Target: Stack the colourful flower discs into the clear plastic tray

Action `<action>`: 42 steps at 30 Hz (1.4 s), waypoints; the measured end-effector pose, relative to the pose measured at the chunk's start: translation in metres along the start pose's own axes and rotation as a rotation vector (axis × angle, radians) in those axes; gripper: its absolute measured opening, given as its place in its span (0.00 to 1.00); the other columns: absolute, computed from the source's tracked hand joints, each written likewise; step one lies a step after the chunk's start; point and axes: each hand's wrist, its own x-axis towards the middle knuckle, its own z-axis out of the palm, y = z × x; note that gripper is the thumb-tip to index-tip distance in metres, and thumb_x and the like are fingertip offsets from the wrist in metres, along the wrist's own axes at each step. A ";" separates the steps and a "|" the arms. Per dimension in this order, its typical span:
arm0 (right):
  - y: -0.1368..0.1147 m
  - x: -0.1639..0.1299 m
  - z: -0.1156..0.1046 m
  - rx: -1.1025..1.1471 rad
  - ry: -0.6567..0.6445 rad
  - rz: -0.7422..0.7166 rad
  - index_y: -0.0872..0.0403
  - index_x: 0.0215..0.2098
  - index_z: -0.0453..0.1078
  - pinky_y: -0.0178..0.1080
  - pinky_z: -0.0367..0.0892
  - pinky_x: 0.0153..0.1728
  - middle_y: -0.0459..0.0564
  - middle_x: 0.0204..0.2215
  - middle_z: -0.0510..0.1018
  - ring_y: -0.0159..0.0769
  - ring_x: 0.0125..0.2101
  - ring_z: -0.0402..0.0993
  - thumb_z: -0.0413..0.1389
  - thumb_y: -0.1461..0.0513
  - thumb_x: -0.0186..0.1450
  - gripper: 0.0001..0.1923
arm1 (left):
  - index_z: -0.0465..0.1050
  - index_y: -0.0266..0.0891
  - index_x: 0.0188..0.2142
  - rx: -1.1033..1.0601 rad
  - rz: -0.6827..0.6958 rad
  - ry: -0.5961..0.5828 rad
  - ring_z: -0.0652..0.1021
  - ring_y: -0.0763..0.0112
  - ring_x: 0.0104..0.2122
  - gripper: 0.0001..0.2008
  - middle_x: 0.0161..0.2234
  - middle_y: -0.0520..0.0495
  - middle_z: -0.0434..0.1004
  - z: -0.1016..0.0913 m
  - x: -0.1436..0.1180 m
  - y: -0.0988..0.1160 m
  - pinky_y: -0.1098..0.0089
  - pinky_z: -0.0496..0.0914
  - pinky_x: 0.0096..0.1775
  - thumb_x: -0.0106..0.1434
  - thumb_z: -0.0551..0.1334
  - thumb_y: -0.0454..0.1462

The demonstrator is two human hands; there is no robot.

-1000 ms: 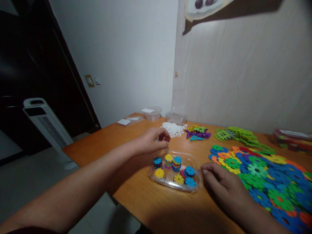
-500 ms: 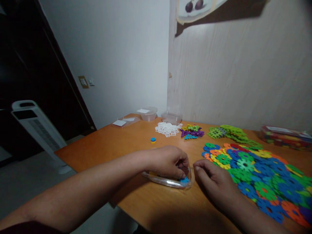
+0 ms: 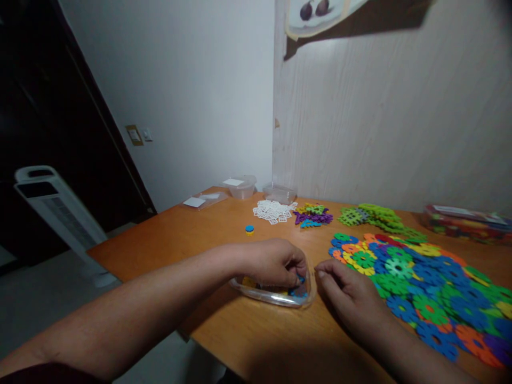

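Note:
My left hand reaches down into a clear plastic container on the table. Its thumb and fingers are pinched together, with a bit of a small blue plastic piece showing at the fingertips. Yellow, blue and dark pieces lie in the container, partly hidden by the hand. Just right of the container, my right hand rests on the table with curled fingers and nothing visible in them. A small blue-and-yellow round stack stands beyond the container.
A large heap of colourful notched discs covers the table's right side. Farther back are white square pieces, purple and yellow pieces, green pieces, clear tubs, plastic bags and a filled box.
My left fingertips have shifted slightly inside the container, and the blue piece near them has changed position. My right hand stays put. The view has turned slightly.

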 end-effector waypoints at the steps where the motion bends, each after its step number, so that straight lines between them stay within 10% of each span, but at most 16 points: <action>1: 0.000 0.000 0.000 0.001 0.001 0.000 0.50 0.35 0.72 0.38 0.65 0.30 0.46 0.27 0.78 0.40 0.30 0.74 0.49 0.56 0.69 0.12 | 0.76 0.38 0.40 -0.008 -0.008 0.010 0.72 0.77 0.28 0.07 0.30 0.53 0.76 -0.002 -0.001 0.000 0.77 0.64 0.29 0.61 0.62 0.34; 19: -0.001 0.000 -0.001 0.022 -0.015 0.033 0.50 0.34 0.71 0.39 0.65 0.32 0.45 0.28 0.77 0.40 0.31 0.74 0.48 0.53 0.70 0.14 | 0.80 0.42 0.37 0.405 0.060 0.091 0.74 0.69 0.31 0.09 0.32 0.49 0.80 -0.002 -0.002 0.000 0.70 0.65 0.36 0.61 0.60 0.38; 42: -0.001 -0.001 -0.002 0.028 -0.005 0.047 0.50 0.34 0.72 0.40 0.65 0.32 0.45 0.27 0.77 0.40 0.31 0.74 0.48 0.52 0.69 0.15 | 0.80 0.40 0.33 0.214 0.062 0.061 0.72 0.75 0.26 0.10 0.27 0.51 0.78 0.002 -0.005 -0.009 0.73 0.65 0.33 0.62 0.60 0.39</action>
